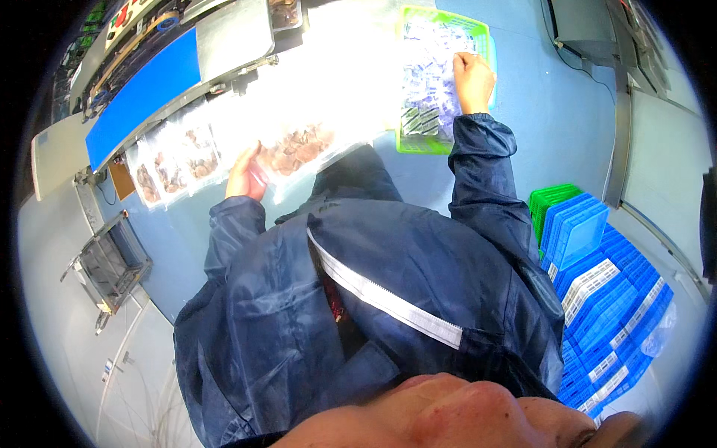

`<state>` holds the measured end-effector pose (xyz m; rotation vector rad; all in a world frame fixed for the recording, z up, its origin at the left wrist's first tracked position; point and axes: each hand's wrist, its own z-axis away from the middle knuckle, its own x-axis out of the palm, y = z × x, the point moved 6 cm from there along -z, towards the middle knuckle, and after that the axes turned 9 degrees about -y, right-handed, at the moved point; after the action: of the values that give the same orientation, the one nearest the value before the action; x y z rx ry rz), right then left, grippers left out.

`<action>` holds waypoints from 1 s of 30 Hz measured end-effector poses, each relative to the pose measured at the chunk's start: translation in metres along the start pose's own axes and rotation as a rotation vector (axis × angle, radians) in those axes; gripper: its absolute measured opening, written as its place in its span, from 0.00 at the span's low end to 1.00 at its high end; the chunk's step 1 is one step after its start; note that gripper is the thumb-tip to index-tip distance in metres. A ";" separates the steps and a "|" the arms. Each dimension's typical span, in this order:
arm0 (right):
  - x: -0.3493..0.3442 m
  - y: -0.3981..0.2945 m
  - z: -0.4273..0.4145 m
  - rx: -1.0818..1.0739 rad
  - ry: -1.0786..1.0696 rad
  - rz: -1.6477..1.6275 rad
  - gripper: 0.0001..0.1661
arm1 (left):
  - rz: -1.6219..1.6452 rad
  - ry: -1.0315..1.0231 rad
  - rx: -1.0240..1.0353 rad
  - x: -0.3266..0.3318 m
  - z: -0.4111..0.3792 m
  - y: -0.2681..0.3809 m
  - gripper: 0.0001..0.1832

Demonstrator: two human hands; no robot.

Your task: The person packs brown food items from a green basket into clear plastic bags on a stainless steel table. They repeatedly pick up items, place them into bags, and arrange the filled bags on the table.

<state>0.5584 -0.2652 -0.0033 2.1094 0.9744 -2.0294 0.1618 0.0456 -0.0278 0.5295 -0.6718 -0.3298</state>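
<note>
My left hand (246,173) grips the near left edge of a clear plastic package (297,151), which holds flat brown pieces. Glare hides much of the package's far side. On the right, my right hand (475,81) is over a green plastic basket (425,147), at its right side, with the fingers curled. Whether anything is between those fingertips cannot be seen. Small white and blue sachets (428,61) fill the basket, and a few green, dark-striped packets (420,120) lie at its near end.
Left of my left hand stand clear packages (178,162) of similar brown pieces. Beyond them runs a machine with a blue panel (151,89) and a metal plate (235,39). Blue crates (605,297) and green crates (552,204) are stacked at my right. A metal-framed stand (112,257) is at left.
</note>
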 end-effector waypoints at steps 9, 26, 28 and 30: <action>-0.052 -0.144 0.027 -0.223 -0.511 -0.889 0.10 | 0.146 -0.214 -0.031 0.005 0.001 0.006 0.24; 0.000 -0.296 0.058 -0.273 -0.663 -0.783 0.15 | 0.319 -0.183 0.118 -0.107 0.028 -0.031 0.32; 0.040 -0.255 0.042 -0.025 -0.676 -0.709 0.21 | 0.420 -0.111 0.266 -0.123 0.025 -0.022 0.24; 0.086 -0.216 0.047 -0.055 -0.597 -0.424 0.26 | 0.366 -0.022 0.271 -0.141 0.019 -0.018 0.24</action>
<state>0.4104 -0.0798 -0.0070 1.1928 1.3999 -2.5462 0.0429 0.0877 -0.0959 0.6474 -0.8237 0.1011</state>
